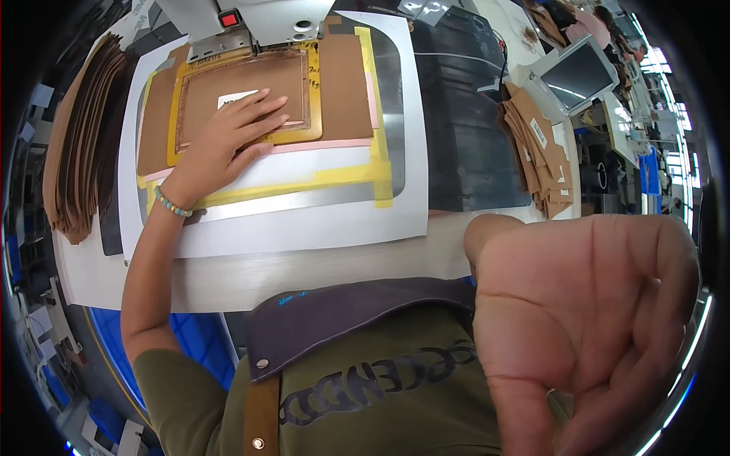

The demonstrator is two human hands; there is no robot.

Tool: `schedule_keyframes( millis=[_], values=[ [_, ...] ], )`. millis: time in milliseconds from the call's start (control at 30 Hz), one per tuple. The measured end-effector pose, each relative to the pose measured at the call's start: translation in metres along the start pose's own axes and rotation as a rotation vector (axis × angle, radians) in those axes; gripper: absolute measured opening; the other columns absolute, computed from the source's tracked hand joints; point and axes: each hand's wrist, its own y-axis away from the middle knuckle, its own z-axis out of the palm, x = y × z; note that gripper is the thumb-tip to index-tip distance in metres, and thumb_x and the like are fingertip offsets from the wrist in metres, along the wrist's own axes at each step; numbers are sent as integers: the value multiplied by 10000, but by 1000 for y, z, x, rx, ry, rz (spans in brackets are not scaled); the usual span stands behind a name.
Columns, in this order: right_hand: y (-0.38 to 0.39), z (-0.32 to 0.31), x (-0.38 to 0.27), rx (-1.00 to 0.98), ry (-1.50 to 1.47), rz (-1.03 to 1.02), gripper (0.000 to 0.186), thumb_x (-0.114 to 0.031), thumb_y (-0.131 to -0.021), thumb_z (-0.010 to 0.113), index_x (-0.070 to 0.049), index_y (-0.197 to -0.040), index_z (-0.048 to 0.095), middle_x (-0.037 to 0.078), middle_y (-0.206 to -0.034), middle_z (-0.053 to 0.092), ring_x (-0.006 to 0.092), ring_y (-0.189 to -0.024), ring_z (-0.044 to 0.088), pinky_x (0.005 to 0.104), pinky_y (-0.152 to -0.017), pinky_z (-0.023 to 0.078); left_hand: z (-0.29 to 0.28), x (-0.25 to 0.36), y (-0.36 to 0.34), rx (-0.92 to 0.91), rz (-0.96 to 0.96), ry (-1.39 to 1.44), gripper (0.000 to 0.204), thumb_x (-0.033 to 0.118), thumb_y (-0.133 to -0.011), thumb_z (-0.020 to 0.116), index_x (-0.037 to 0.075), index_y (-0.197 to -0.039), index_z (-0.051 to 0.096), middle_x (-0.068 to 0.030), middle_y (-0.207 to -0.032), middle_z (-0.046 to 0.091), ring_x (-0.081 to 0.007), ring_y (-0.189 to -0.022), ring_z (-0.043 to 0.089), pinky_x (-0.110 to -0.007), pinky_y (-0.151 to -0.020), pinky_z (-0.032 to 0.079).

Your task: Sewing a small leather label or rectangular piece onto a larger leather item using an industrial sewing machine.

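Brown leather panel (243, 95) lies in the yellow frame (315, 106) under my flat left hand (228, 137); my right hand (585, 327) hovers near it, fingers loosely curled, empty.

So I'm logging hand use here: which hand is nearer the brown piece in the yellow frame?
Left. The left hand lies flat on the brown piece; the right hand is raised, palm open, close to the camera and well away from it.

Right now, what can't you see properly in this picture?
- White label on the brown sheet: partly under the left hand, head view.
- Right hand: very close to the camera, fingertips cut off by the dark rim.
- Machine above the sheet: cut off by the top edge.
- Screen: too small to read.
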Motion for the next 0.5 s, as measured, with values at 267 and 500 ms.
schedule_keyframes(
  millis=[267, 500],
  values=[
    [-20, -47, -20, -98, -95, 108, 69, -173, -875, 822, -126, -898, 776, 30, -901, 754, 173, -791, 680, 315, -630, 559, 0, -4, -10, -36, -7, -40, 597, 310, -1006, 736, 154, -1566, 601, -37, -1707, 477, -325, -1610, 365, -532, -1293, 323],
    [-14, -51, 5, -175, -163, 205, 71, -196, -889, 825, -148, -929, 791, 22, -929, 751, 170, -811, 668, 313, -640, 548, -2, -14, -19, -34, 44, -18, 583, 351, -972, 778, 161, -1510, 657, -44, -1681, 511, -334, -1600, 383, -532, -1279, 334]
  ],
)
